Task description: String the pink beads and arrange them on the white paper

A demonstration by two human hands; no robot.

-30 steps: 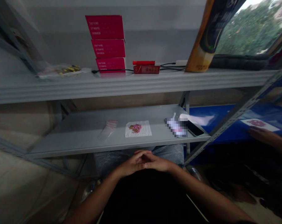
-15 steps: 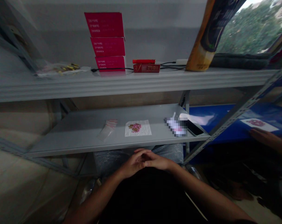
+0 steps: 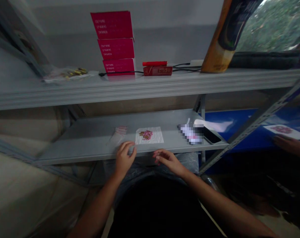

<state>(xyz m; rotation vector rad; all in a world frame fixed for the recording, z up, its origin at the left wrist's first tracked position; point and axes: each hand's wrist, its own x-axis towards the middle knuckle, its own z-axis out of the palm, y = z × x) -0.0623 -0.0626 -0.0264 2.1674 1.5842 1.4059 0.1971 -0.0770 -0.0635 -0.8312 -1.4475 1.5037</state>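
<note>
Holding nothing, the left hand (image 3: 124, 158) and right hand (image 3: 167, 161) show loose open fingers just below the white sheet (image 3: 149, 135) on the metal shelf (image 3: 72, 155).

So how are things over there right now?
Left hand and right hand open, empty, at the shelf's front edge. Pink beads on a white sheet just ahead. Clear bag beside it, phone farther right.

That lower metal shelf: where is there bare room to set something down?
The lower metal shelf is bare left of the clear plastic bag, and narrowly between the white sheet with pink beads and the pixelated item. It's crowded at the right end, where that item meets the smartphone.
</note>
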